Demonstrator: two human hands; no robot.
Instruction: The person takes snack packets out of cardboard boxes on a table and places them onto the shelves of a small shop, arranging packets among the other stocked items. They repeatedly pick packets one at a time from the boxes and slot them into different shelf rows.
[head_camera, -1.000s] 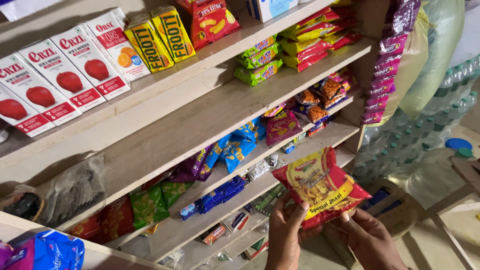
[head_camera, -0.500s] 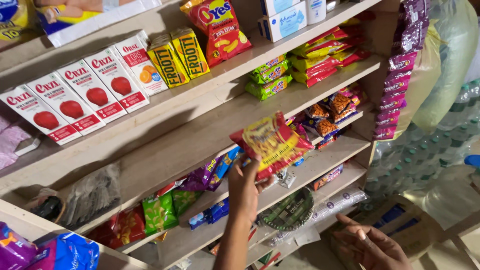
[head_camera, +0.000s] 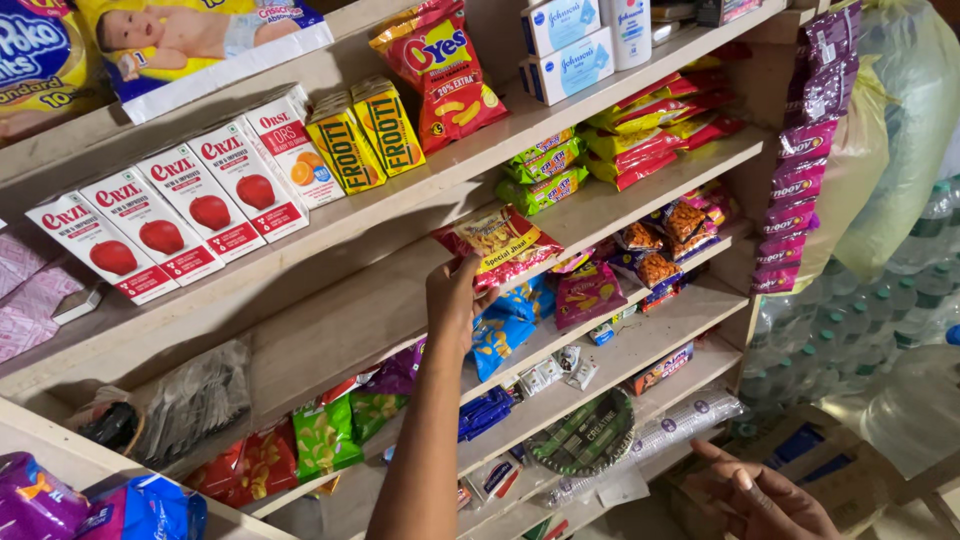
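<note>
Tiered wooden shelves (head_camera: 330, 330), stacked water bottles (head_camera: 900, 300), warm light

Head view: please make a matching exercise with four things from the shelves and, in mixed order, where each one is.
Things:
1. red and yellow snack packet
2. white juice cartons
3. green snack packets
4. right hand

Places:
A. low, bottom right, holding nothing
B. second shelf, beside red and yellow packets
C. in the left hand
D. upper shelf, left

Pairs: 1-C, 2-D, 3-B, 4-A
</note>
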